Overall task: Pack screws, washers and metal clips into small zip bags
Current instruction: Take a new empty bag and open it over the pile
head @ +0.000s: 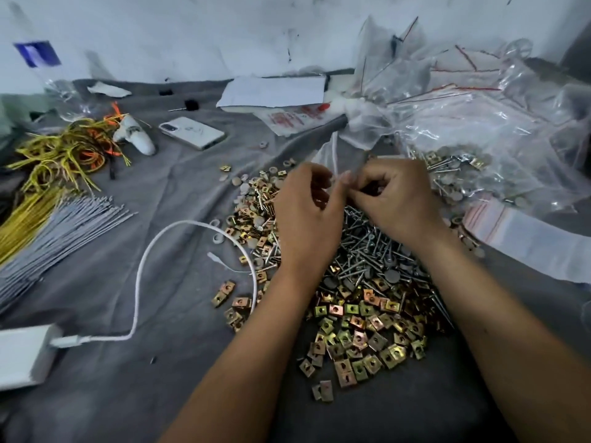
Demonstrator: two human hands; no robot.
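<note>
Grey cloth covers the surface [134, 302], and I judge the job far from done. My left hand [307, 215] and right hand [395, 199] meet fingertip to fingertip, each grip pinching the mouth of one small zip bag [329, 155]; its contents I cannot tell. Just beneath them lie loose screws [367, 247], washers [243, 188] and metal clips [361, 334], while filled bags [486, 148] sit beyond the right hand.

Both hands, left hand [307, 215] and right hand [395, 199], pinch a small zip bag [329, 155] above the screws [367, 244].
</note>
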